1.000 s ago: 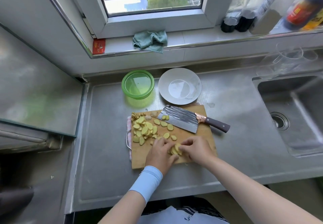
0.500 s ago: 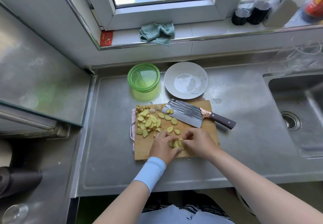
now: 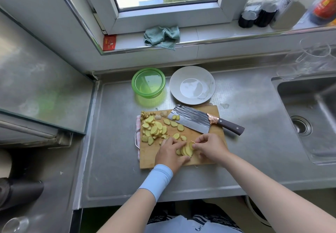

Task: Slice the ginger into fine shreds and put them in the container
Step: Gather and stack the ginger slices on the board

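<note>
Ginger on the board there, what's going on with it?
A person is arranging sliced ginger on a wooden cutting board. The left hand holds a small stack of slices while the right hand pinches one slice at its top. The knife lies unheld at the back, a loose pile of slices sits left, and the green container is empty.

1. Spreading across the middle of the frame as a stainless steel counter (image 3: 112, 160), with a sink (image 3: 309, 105) sunk in at the right edge.
2. Carrying a wooden cutting board (image 3: 148, 157) at centre, over a pink cloth (image 3: 138, 123) peeking out at the board's left side.
3. Bearing a green container (image 3: 149, 96) and a grey plate (image 3: 177, 79) just beside each other, above the board.
</note>
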### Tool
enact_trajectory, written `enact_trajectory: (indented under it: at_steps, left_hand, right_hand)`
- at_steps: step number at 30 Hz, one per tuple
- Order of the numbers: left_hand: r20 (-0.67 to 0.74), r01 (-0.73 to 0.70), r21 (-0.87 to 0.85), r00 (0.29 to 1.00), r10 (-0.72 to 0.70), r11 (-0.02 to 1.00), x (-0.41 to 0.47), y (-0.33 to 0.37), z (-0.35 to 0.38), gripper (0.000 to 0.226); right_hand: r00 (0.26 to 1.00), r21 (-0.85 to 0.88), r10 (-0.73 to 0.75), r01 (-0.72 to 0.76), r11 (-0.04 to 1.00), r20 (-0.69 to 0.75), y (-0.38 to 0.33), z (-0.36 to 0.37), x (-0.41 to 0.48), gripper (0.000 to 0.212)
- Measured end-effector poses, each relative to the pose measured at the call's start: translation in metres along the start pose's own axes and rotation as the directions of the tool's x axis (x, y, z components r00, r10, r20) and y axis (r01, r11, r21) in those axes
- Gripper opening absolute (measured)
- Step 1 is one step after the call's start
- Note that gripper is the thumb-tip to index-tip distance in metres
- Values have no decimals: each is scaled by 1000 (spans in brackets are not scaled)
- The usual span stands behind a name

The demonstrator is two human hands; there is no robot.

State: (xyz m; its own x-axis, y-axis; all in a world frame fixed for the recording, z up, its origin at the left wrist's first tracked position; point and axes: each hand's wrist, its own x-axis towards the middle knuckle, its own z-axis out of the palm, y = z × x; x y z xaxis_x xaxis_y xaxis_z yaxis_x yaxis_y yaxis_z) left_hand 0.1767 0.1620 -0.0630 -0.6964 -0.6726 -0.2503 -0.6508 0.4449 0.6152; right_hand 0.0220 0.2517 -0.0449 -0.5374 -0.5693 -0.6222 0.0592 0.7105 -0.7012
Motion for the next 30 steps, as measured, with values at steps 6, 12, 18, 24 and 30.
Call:
enact_trajectory:
  at_steps: [6, 12, 18, 24, 30]
  left_hand:
    - [-48, -80, -39, 996, 78, 996, 1, -8, 1, 45]
    - [-37, -146, -49, 989, 145, 988, -2, -25, -5, 54]
    - [-72, -156, 4, 985, 156, 988, -2, -30, -5, 32]
    - [-98, -167, -14, 981, 165, 986, -3, -26, -3, 26]
    - [-144, -96, -14, 985, 93, 995, -2, -22, 4, 19]
  right_hand:
    - [995, -296, -86, 70, 953, -44, 4, 3, 1, 12]
    - [980, -531, -195, 152, 833, -25, 2, 5, 3, 13]
    - [888, -699, -399, 435, 568, 228, 10, 9, -7, 49]
    - [850, -688, -458, 495, 530, 259, 15, 15, 1, 45]
    - [843, -632, -506, 494, 598, 180, 17, 18, 1, 40]
